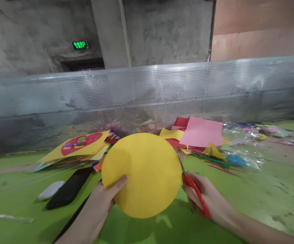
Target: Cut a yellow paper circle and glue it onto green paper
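My left hand (103,198) pinches the lower left edge of a round yellow paper disc (142,174), thumb on its face, and holds it up over the green table (238,203). My right hand (204,195) is wrapped round the red handles of a pair of scissors (194,189). Their blades point up and touch the disc's right edge.
A black phone (69,188) and a white eraser (50,190) lie at the left. Behind them are yellow sheets with a red decorated circle (81,143). Pink paper (201,132), red scraps, pens and clear plastic bags (240,152) lie at the right. A perforated metal screen (147,98) closes the back.
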Demonstrator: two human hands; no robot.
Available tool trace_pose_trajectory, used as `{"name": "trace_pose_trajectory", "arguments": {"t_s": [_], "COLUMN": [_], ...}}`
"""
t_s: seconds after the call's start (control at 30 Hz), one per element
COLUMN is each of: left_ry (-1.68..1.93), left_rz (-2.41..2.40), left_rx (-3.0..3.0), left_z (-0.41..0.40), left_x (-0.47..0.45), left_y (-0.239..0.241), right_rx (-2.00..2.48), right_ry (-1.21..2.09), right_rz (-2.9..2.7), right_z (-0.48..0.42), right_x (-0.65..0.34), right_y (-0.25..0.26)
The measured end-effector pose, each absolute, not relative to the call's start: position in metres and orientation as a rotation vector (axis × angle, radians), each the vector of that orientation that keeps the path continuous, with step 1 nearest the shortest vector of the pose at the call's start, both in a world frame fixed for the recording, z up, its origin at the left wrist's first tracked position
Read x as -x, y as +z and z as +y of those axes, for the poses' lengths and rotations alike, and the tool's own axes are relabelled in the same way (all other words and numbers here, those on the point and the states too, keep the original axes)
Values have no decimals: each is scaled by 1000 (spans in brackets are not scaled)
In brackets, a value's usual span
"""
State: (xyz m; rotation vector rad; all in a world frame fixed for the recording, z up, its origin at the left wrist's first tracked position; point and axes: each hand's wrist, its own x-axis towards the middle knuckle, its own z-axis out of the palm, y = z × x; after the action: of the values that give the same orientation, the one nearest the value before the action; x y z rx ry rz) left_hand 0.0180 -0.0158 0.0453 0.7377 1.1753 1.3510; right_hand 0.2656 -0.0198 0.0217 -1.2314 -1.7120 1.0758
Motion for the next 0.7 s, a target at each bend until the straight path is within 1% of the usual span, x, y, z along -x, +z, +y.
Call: {"name": "trace_pose_trajectory", "arguments": {"t_s": [0.7], "left_ry": [1351], "left_rz": [1200], "left_rx": [-766], "left_z": [-18], "left_x": [-19], "left_y": [46], "right_rx": [1280], "right_ry": [1017], "right_rz": [-1722], "right_z": [-20], "right_x": [-264], "right_y": [24]}}
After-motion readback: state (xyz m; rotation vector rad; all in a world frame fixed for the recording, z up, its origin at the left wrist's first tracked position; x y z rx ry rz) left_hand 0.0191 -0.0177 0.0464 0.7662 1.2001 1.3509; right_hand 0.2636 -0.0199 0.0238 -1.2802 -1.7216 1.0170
